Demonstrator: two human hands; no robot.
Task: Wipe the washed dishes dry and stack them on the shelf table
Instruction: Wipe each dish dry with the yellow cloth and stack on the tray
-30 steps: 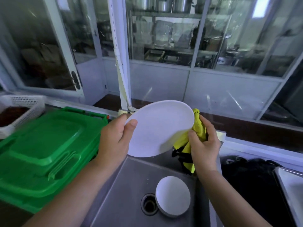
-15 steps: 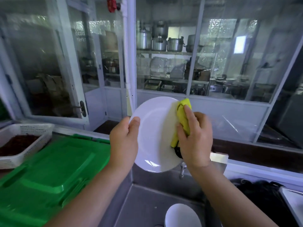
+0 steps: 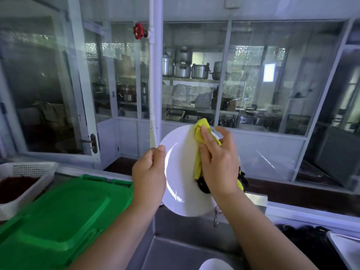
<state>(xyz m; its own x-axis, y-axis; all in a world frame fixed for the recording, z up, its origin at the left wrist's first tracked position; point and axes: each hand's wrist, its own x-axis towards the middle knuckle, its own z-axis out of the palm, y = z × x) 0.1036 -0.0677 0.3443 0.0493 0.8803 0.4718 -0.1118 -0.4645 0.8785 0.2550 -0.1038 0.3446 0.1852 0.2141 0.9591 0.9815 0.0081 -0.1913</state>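
Green lid (image 3: 58,217) left of plate (image 3: 181,172)

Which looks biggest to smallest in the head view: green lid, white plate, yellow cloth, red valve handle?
1. green lid, nearest the camera, so partly perspective
2. white plate
3. yellow cloth, partly hidden by the right hand
4. red valve handle

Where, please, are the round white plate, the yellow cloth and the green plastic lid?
Round white plate (image 3: 181,184): head view, bare centre.
Yellow cloth (image 3: 200,129): head view, upper fold.
Green plastic lid (image 3: 64,215): head view, flat top.
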